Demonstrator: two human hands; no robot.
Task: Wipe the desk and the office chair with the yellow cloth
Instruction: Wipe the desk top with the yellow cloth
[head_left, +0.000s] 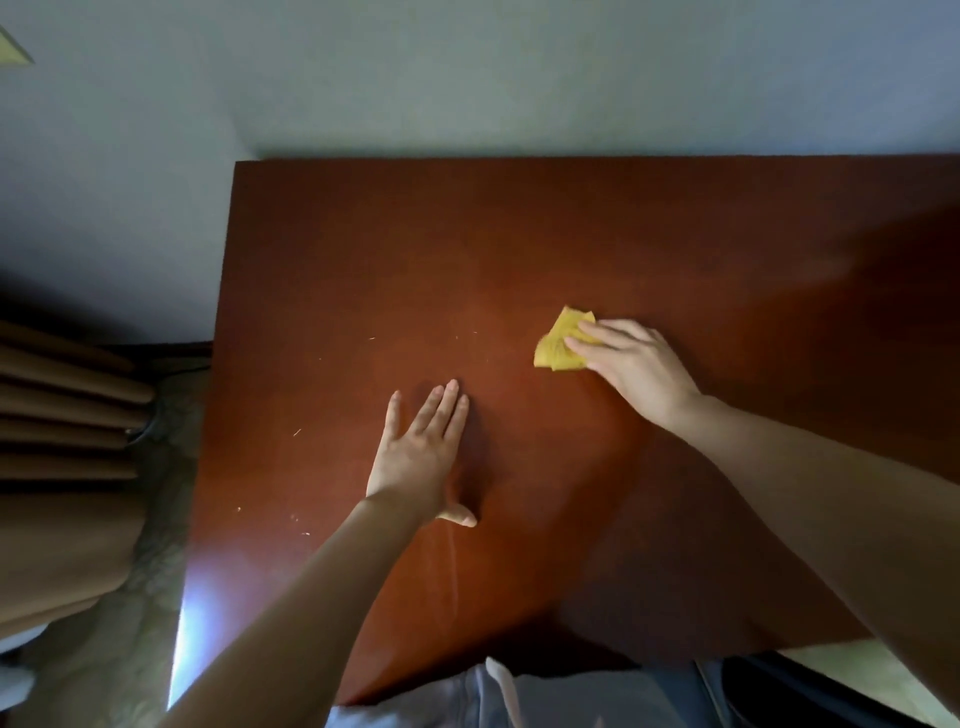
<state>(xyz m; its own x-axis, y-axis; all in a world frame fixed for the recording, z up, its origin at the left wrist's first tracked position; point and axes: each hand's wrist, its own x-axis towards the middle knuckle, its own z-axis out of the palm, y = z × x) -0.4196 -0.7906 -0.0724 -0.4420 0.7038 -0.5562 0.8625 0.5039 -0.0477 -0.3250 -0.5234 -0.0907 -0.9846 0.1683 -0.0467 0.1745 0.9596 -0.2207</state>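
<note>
A reddish-brown wooden desk (519, 234) fills the view, its top facing me. A crumpled yellow cloth (558, 340) lies near the middle of the top. My right hand (634, 369) presses on the cloth's right part, with the fingers over it and the palm down. My left hand (423, 452) rests flat on the desk to the left of the cloth, fingers spread and nothing in it. A few small pale crumbs lie scattered on the left part of the desk. The office chair is not in view, apart from a dark shape (769, 686) at the bottom right.
A pale wall (467, 78) stands right behind the desk. Brown pleated curtains (62, 441) hang at the left, close to the desk's left edge. Patterned floor (130, 623) shows between them. My pale clothing (493, 701) touches the near edge.
</note>
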